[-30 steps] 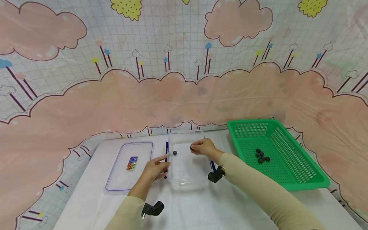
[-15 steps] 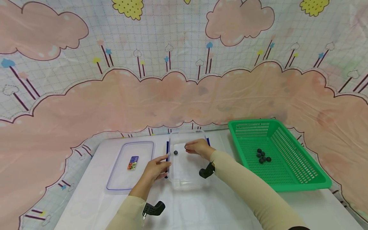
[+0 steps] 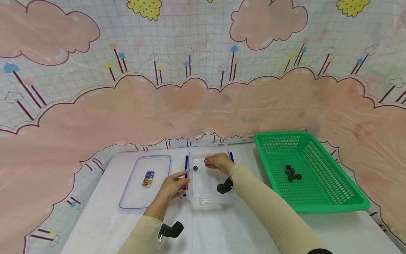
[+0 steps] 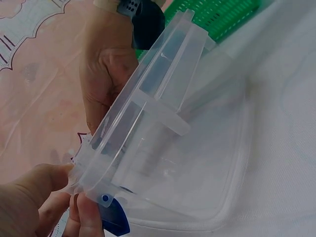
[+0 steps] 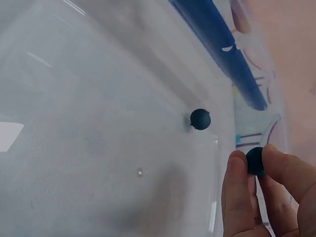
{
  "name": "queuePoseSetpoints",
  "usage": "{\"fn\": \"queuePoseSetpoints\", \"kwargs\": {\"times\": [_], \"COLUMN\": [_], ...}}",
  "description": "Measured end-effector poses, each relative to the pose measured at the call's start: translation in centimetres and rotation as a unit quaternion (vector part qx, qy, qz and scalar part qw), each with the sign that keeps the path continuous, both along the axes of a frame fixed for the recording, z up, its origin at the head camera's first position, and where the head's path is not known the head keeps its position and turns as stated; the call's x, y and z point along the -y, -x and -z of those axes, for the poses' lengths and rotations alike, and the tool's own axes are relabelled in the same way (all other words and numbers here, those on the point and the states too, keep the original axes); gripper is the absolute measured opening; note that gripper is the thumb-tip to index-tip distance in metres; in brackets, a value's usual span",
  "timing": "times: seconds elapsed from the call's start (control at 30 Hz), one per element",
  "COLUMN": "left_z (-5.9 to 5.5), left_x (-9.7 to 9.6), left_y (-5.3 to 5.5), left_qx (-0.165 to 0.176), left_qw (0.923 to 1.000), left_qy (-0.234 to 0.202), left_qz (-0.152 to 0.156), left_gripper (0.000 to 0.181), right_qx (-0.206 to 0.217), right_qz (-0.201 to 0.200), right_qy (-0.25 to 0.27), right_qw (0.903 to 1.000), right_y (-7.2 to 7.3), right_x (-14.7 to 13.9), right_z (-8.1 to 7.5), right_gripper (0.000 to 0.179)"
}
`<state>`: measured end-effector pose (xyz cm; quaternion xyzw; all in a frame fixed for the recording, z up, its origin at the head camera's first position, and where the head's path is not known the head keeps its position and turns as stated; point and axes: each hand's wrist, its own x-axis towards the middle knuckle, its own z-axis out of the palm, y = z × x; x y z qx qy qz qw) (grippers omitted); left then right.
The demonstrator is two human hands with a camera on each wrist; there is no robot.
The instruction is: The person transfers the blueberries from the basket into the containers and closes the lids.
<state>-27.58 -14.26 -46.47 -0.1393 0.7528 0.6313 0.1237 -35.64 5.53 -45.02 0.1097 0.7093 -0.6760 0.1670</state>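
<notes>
A clear plastic container (image 3: 207, 201) with blue side clips (image 4: 114, 215) stands in the middle of the table. My left hand (image 3: 172, 186) holds its left side, thumb and fingers at the rim in the left wrist view. Over the container's inside, my right hand (image 3: 220, 163) pinches a small dark ball (image 5: 255, 161) between thumb and fingers. Another small dark ball (image 5: 200, 119) lies on the container floor, left of the right hand in the head view. The right palm is turned away from the head camera.
To the right stands a green perforated basket (image 3: 336, 207) holding several dark balls (image 3: 291, 173). A clear lid (image 3: 131, 197) with a blue edge and a printed label (image 3: 148, 179) lies at left. Behind the table (image 3: 215, 233) hangs a patterned cloth (image 3: 190, 113).
My right hand has moved left over the container with the ball between its fingers, then slowed. My left hand keeps its hold on the container's side.
</notes>
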Motion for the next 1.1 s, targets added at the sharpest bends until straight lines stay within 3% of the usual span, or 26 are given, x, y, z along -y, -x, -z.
{"fn": "queuePoseSetpoints", "kwargs": {"times": [0.17,0.3,0.63,1.1], "left_z": [0.3,0.3,0.0,0.1], "left_x": [-0.3,-0.4,-0.1,-0.1], "left_y": [0.1,0.0,0.0,-0.2], "left_qx": [-0.004,-0.004,0.0,-0.002], "left_qw": [1.0,1.0,1.0,0.9999], "left_qy": [-0.004,-0.006,-0.001,-0.011], "left_qz": [0.003,0.002,-0.001,-0.003], "left_gripper": [0.05,0.05,0.05,0.05], "right_qx": [-0.007,0.011,0.001,-0.02], "right_qz": [0.001,-0.003,-0.024,-0.033], "right_qy": [0.006,-0.019,-0.084,-0.107], "right_qw": [1.0,0.9998,0.9961,0.9935], "right_y": [0.1,0.2,0.1,0.2], "right_x": [0.0,0.2,0.5,0.7], "right_z": [1.2,1.9,2.3,3.0], "right_gripper": [0.029,0.027,0.026,0.022]}}
